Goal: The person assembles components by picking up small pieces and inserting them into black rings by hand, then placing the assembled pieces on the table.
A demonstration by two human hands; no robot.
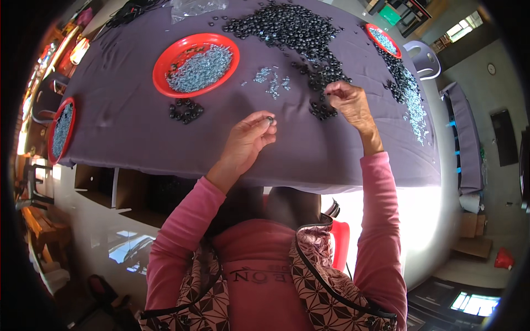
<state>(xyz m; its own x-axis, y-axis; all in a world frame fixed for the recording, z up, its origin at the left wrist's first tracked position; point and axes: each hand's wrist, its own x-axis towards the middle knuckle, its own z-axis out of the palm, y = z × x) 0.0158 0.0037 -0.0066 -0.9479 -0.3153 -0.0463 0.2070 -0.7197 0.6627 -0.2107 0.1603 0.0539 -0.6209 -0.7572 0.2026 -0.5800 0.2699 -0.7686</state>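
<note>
My left hand point(250, 137) is closed in a pinch above the near part of the table, holding a small dark round piece point(269, 119) between thumb and fingertips. To its right, my right hand point(349, 102) is also pinched, at the edge of a spread of small black round pieces point(281, 25); whatever its fingertips hold is too small to make out. Between the hands and a red plate point(159, 77) lies a loose scatter of tiny light-blue pieces point(273, 83). More light-blue pieces point(200, 69) fill that plate. A small group of black round pieces point(186, 111) sits below it.
A purple cloth point(138, 132) covers the table. Two more red plates, one at the left edge point(71, 113) and one at the far right point(395, 48), hold light-blue pieces. Black and blue pieces point(408, 94) spread along the right side. A clear plastic bag point(196, 8) lies at the back.
</note>
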